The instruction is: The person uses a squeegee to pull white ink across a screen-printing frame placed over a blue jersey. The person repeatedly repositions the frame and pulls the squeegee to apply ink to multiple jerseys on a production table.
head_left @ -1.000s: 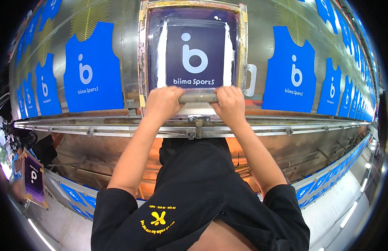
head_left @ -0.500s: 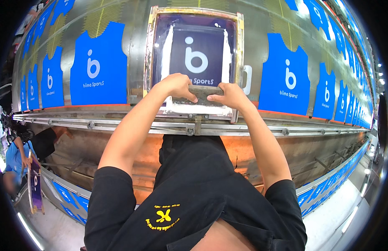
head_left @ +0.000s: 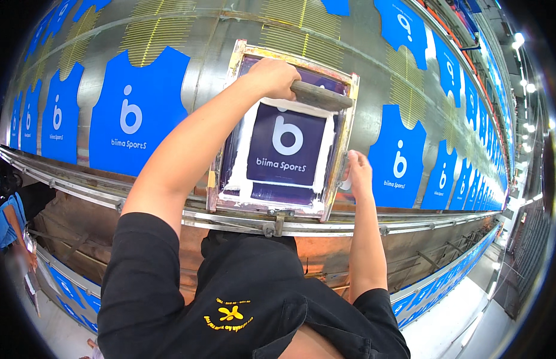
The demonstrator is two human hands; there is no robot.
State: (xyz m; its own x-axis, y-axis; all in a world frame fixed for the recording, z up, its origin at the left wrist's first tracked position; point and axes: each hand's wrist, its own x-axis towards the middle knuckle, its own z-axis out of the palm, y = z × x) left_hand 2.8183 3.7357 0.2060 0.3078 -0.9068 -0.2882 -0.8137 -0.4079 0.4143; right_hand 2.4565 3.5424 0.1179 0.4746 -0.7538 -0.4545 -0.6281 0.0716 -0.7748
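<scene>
Left hand [head_left: 276, 76] grips squeegee [head_left: 321, 96] — right hand [head_left: 358, 173] steadies frame [head_left: 339, 152].

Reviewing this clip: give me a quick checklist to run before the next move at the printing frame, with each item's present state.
1. Left hand grips the squeegee: ok.
2. Squeegee at the far end of the frame: ok.
3. Right hand steadies the frame's right edge: ok.
4. Frame sits square against the rail: cannot tell.
5. Fabric under the screen lies flat: cannot tell.
6. Neighbouring blue vest piece clear of the frame: ok.
</scene>
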